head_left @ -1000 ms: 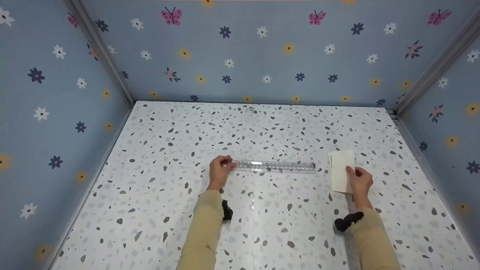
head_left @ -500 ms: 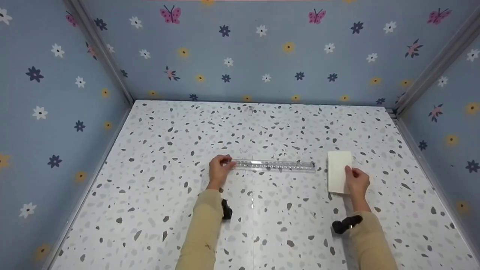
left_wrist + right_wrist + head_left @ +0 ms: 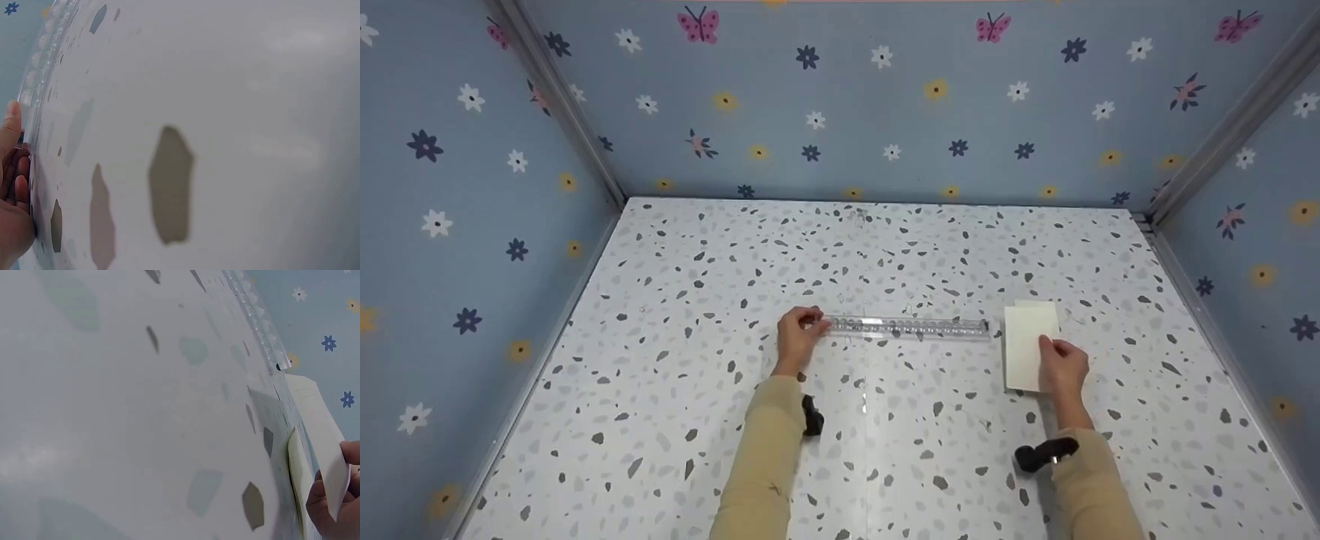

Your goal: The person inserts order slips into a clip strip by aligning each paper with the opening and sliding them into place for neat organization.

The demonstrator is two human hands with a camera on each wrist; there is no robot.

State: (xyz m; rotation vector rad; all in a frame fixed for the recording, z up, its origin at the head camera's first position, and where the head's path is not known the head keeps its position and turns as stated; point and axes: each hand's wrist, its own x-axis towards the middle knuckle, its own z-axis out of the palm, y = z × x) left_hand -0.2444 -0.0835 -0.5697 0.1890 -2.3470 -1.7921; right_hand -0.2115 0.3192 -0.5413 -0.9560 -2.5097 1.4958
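In the head view a long clear plastic strip [image 3: 904,328], with a row of round shapes along it, lies across the middle of the table. My left hand [image 3: 799,337] pinches its left end. The left wrist view has the thumb [image 3: 11,126] on the strip [image 3: 35,73] and the other fingers curled below. To the right, my right hand [image 3: 1065,370] holds a cream sheet of paper [image 3: 1024,349] by its right side. From the right wrist view, that sheet [image 3: 318,419] is pinched and raised. A second cream piece [image 3: 301,475] lies under it.
The speckled white tabletop [image 3: 720,442] stretches around both hands. Blue flower-patterned panels [image 3: 855,112] enclose it at the back and sides. A black device [image 3: 812,416] sits at the left wrist, another black device [image 3: 1046,454] at the right.
My right hand has moved a little left and toward me with the cream sheet, so the sheet is nearer the strip's right end. The left hand stays on the strip.
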